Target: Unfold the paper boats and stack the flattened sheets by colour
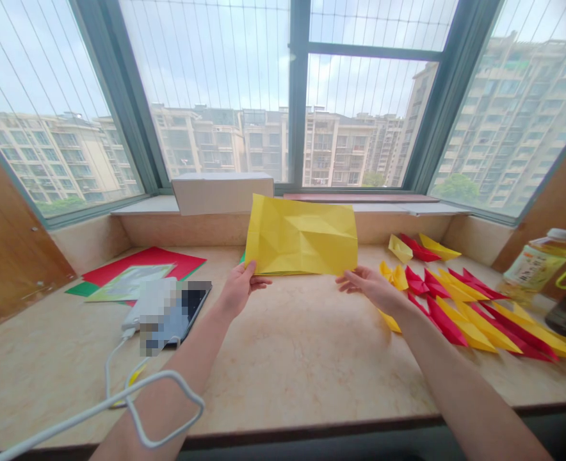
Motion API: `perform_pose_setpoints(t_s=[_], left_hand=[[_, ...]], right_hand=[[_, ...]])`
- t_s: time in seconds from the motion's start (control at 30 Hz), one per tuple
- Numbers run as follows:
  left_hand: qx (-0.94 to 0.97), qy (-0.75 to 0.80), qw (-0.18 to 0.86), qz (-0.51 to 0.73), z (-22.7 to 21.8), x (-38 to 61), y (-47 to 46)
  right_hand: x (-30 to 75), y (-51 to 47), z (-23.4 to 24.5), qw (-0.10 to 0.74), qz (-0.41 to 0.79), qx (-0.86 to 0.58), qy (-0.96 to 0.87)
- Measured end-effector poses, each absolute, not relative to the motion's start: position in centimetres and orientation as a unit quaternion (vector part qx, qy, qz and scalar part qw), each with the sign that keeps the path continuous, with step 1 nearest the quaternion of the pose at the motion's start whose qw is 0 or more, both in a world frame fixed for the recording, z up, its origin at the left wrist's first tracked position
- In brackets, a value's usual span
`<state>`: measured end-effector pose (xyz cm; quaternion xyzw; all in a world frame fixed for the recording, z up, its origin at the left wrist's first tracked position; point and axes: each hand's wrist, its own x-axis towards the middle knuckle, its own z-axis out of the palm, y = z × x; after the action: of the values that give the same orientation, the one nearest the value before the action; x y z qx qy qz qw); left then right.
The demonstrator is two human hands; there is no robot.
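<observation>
A creased sheet of yellow paper (305, 234) is held up above the stone sill, its broad face toward me. My left hand (242, 285) pinches its lower left corner between thumb and fingers. At the lower right corner, my right hand (372, 286) grips the sheet in the same way. Fold lines cross the paper, and its bottom edge looks doubled. Close to my right hand lie several folded paper shapes in red and yellow, among them a small yellow one (393, 275).
Red paper sheets (168, 259), a white power bank (151, 304) and a phone (199, 304) lie at left. A white cable (168, 378) loops over my left forearm. Behind stands a white box (223, 194). A drink bottle (535, 266) stands at right, beside folded red paper (482, 282).
</observation>
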<state>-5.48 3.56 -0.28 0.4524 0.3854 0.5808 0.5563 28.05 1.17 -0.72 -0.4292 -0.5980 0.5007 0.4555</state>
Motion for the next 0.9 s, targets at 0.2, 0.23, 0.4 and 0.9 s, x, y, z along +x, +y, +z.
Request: perform_pose_setpoints(t_s=[0.2, 0.23, 0.4, 0.9], left_hand=[[0.463, 0.392, 0.547, 0.576, -0.1, -5.8, 3.6], [0.466, 0.395, 0.545, 0.575, 0.0, -5.8, 3.5], [0.486, 0.416, 0.525, 0.561, -0.1, -5.6, 3.4], [0.521, 0.458, 0.469, 0.546, -0.2, -5.3, 3.1]], right_hand=[[28.0, 1.9, -0.9, 0.503, 0.457, -0.484, -0.551], [27.9, 2.0, -0.9, 0.513, 0.449, -0.489, -0.544], [27.6, 1.9, -0.7, 0.559, 0.396, -0.488, -0.541], [25.7, 1.5, -0.6, 0.643, 0.321, -0.5, -0.483]])
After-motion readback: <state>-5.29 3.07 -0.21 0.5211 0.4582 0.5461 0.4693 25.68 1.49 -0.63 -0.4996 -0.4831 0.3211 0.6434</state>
